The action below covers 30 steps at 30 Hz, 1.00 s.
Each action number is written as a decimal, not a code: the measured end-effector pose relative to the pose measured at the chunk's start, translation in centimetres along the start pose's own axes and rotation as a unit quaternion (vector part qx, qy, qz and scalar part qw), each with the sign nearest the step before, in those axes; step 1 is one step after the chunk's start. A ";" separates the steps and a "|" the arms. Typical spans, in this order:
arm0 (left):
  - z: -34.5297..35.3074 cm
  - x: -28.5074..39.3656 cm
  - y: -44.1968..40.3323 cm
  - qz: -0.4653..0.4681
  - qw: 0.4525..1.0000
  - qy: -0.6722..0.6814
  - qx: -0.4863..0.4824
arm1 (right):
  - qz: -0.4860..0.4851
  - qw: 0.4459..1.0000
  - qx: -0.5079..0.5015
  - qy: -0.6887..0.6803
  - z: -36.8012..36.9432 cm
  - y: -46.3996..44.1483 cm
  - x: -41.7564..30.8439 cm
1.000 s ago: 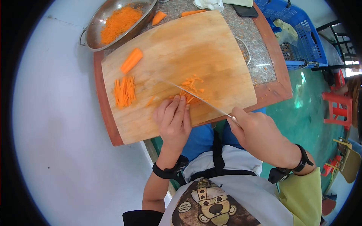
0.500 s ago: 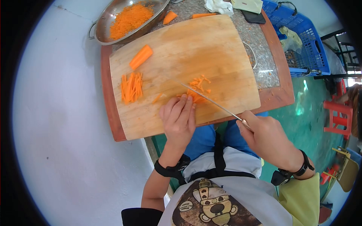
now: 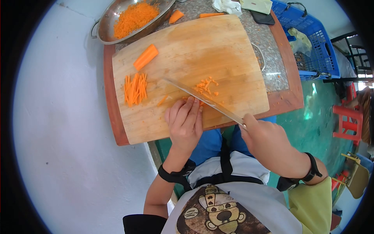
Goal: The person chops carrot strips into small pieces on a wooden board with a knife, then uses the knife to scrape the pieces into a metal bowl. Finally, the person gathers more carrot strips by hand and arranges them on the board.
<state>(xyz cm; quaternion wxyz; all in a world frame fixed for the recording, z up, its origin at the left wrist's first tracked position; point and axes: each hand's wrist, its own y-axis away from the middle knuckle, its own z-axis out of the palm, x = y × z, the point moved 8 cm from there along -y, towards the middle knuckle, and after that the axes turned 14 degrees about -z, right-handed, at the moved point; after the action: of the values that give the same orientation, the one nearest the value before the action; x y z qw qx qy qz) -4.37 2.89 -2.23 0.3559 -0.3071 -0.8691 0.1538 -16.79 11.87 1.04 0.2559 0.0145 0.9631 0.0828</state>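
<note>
My right hand is closed round the handle of a kitchen knife, whose blade slants up and left over the wooden cutting board. Close beside the blade, the bent fingers of my left hand press on carrot strips at the board's near edge; the hand and the blade hide most of them. Small diced carrot bits lie just beyond the blade. Further left are a pile of carrot sticks and a thick carrot chunk.
A metal pan of chopped carrot stands at the back left. Two more carrot pieces, a crumpled tissue and a black phone lie behind the board. To the right are a blue plastic crate and a red stool.
The knife has slid forward and left, its tip reaching further across the board, and my right hand has moved slightly left with it. My left hand stays in place.
</note>
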 end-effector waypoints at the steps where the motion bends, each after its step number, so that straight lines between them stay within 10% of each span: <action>1: 0.0 0.0 0.0 0.000 1.000 0.001 0.000 | 0.001 1.000 0.002 0.001 0.0 -0.4 -0.2; 30: 0.0 -0.2 -0.1 -0.010 1.000 0.024 -0.005 | 0.008 0.995 0.030 -0.100 -1.0 1.6 0.1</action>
<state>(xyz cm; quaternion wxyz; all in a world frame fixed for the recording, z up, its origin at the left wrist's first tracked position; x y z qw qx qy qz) -4.30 2.71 -2.30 0.3765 -0.3040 -0.8641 0.1385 -17.36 13.33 2.15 0.3492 0.0386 0.9347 0.0540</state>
